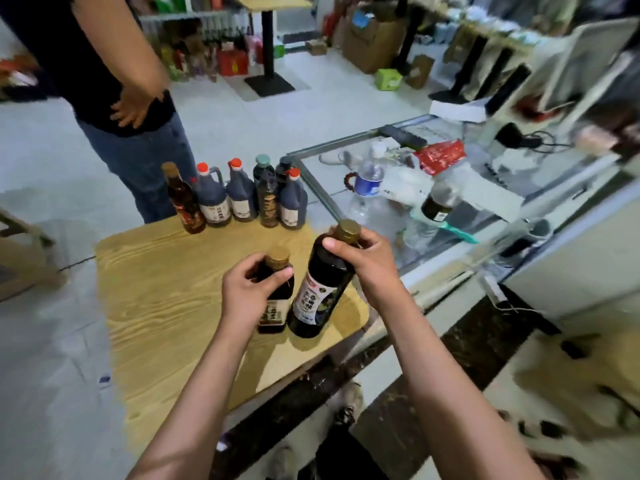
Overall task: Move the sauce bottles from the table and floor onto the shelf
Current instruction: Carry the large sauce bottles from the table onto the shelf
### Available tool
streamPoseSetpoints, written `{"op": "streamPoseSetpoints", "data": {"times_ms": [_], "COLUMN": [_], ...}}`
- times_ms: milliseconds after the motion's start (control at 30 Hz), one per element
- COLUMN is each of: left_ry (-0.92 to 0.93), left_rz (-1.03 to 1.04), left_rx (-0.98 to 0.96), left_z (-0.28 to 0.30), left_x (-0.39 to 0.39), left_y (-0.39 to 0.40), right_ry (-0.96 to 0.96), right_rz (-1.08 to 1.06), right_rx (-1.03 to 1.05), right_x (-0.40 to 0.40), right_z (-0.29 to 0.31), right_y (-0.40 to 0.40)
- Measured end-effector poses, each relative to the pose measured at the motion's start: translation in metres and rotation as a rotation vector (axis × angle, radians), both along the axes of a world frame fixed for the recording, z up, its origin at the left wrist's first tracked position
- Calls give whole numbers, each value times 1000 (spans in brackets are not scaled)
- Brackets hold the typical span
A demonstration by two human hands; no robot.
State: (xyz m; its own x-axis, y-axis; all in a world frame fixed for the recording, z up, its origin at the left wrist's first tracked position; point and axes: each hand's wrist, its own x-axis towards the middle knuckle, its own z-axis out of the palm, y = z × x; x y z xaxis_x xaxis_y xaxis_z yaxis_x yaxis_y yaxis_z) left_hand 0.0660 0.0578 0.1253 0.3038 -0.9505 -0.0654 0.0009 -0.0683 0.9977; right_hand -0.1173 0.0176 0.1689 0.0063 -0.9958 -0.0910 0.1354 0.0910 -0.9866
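Two hands [304,271] each grip a dark bottle [320,285] (gold-capped), more bottles [239,197] crowding the table's [156,289] far edge.

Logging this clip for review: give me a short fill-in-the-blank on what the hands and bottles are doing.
1. The right hand grips the taller bottle just below its ____ cap.
2. The left hand holds the ____ of the two near bottles.
3. Three jugs at the table's far edge have ____ caps.

Missing: gold; shorter; red
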Motion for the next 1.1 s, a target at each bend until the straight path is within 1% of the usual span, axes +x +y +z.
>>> {"op": "streamPoseSetpoints", "data": {"times_ms": [67,133,333,433,633,800,867,1000,1100], "left_ry": [48,52,-63,-90,-15,10,21,115,144], "left_rz": [-58,-137,-456,-606,-826,-1025,-1091,-1185,-1250], "left_rx": [-35,-73,-233,-293,-341,-460,-490,-495,-496], "left_z": [14,29,80,101,131,148,154,170,180], "left_x": [-31,-69,-188,-266,-433,-558,-603,-687,-742], "left_y": [6,12,35,62,127,189,212,261,292], "right_ry": [-36,-50,-49,-6,88,178,208,302,328], "right_rz": [-78,-170,-417,-539,-791,-993,-1060,-1218,-1328], "right_rx": [-23,-47,-116,-160,-254,-295,-301,-319,-321], "right_x": [-28,-60,-173,-241,-381,-485,-520,-582,-622], "right_z": [19,34,61,74,99,114,119,136,147], "right_y": [26,53,129,177,279,364,395,447,480]}}
